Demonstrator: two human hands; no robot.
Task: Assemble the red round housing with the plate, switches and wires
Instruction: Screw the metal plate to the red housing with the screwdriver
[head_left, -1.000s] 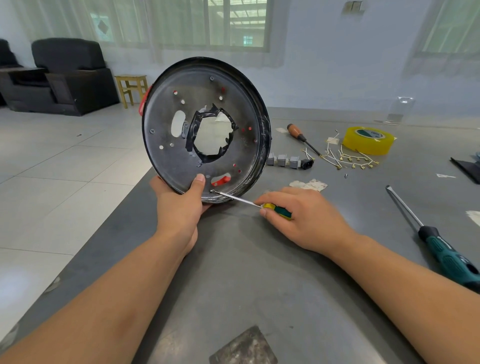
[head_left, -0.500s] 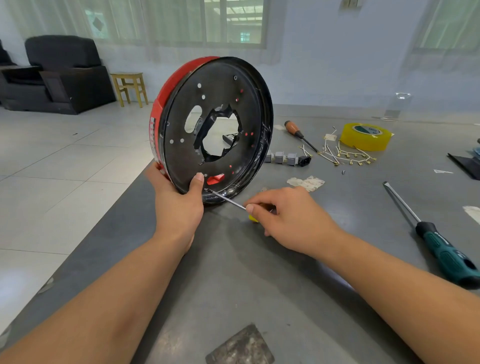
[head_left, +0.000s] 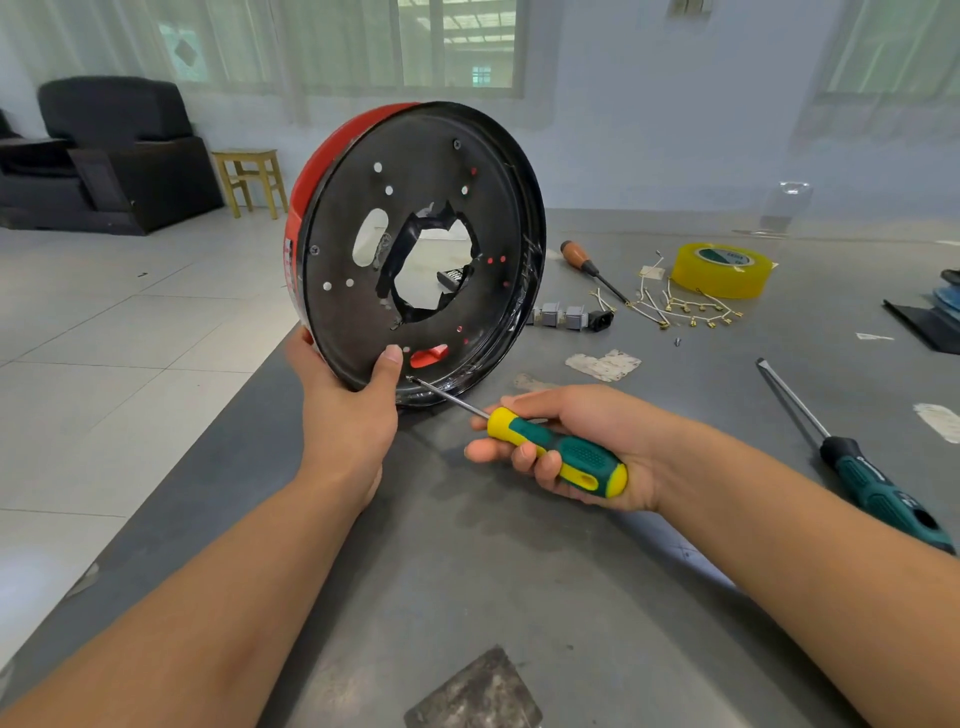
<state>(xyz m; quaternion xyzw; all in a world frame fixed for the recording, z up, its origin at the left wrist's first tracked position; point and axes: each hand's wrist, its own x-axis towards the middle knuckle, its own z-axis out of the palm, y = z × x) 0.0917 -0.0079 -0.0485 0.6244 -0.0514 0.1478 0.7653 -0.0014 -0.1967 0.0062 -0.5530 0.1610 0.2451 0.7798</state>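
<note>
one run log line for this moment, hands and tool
left hand: holds red housing on edge | right hand: grips screwdriver | tip: at plate's lower rim

Both hands gripping: L (head_left: 347, 410), R (head_left: 582, 441).

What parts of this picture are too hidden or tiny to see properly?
- Head view: the screwdriver tip, too small where it meets the black plate.
- Inside the red housing, hidden behind the plate.
- Left hand fingers, behind the housing.
- The other screwdriver handle end, cut off by the right edge.
</note>
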